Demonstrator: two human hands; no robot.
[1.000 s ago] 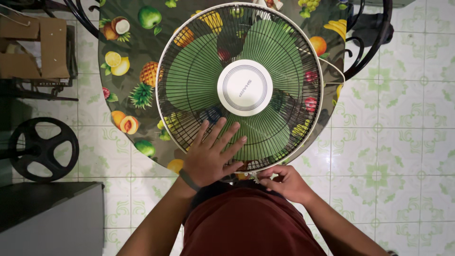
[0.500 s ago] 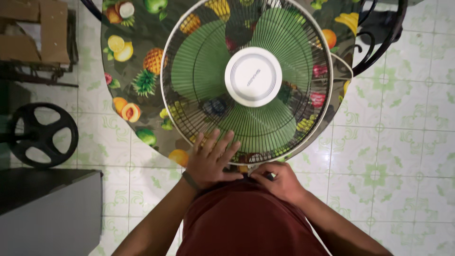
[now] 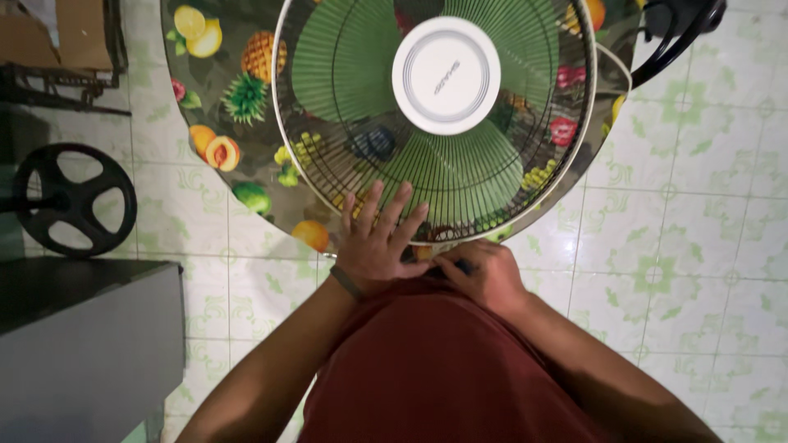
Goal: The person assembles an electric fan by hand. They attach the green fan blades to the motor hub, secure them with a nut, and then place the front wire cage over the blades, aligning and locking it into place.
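Covering most of the round table point(image 3: 209, 98) with its fruit-printed cloth, a fan guard point(image 3: 525, 184) of dark wire with a white rim lies face-up over green blades point(image 3: 345, 66) and a white centre cap point(image 3: 446, 75), its near rim reaching the table's near edge. The left hand point(image 3: 376, 246) rests flat on the guard's near wires, fingers spread and loose, grasping nothing. Just beside it, the right hand point(image 3: 484, 275) is curled at the rim, pinching a small dark part; what it is cannot be told.
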